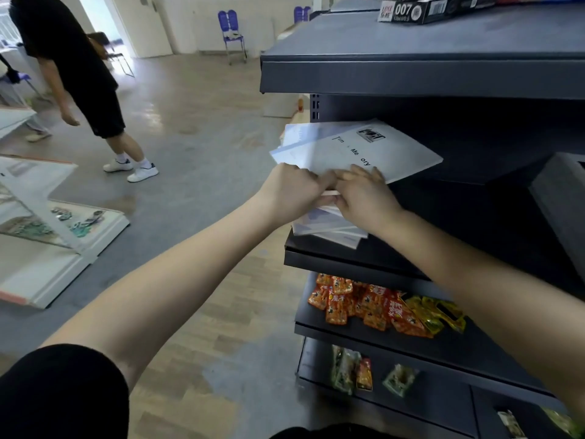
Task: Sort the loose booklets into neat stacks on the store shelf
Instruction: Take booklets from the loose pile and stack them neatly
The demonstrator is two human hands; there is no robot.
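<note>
A bundle of white booklets point(354, 150) is lifted above the dark middle shelf point(348, 251), its top cover printed with black letters and a small picture. My left hand point(291, 188) grips the bundle's near edge, fingers curled over it. My right hand point(364, 194) grips the same edge right beside the left, thumb on top. Under both hands a few more white booklets point(329, 228) lie skewed on the shelf's front corner.
The top shelf point(411, 77) overhangs the booklets and carries a black box point(421, 9). Lower shelves hold orange snack packets point(364, 304) and green packets point(345, 370). A person in black point(72, 68) stands on the floor at left, near flat white shelf panels point(47, 223).
</note>
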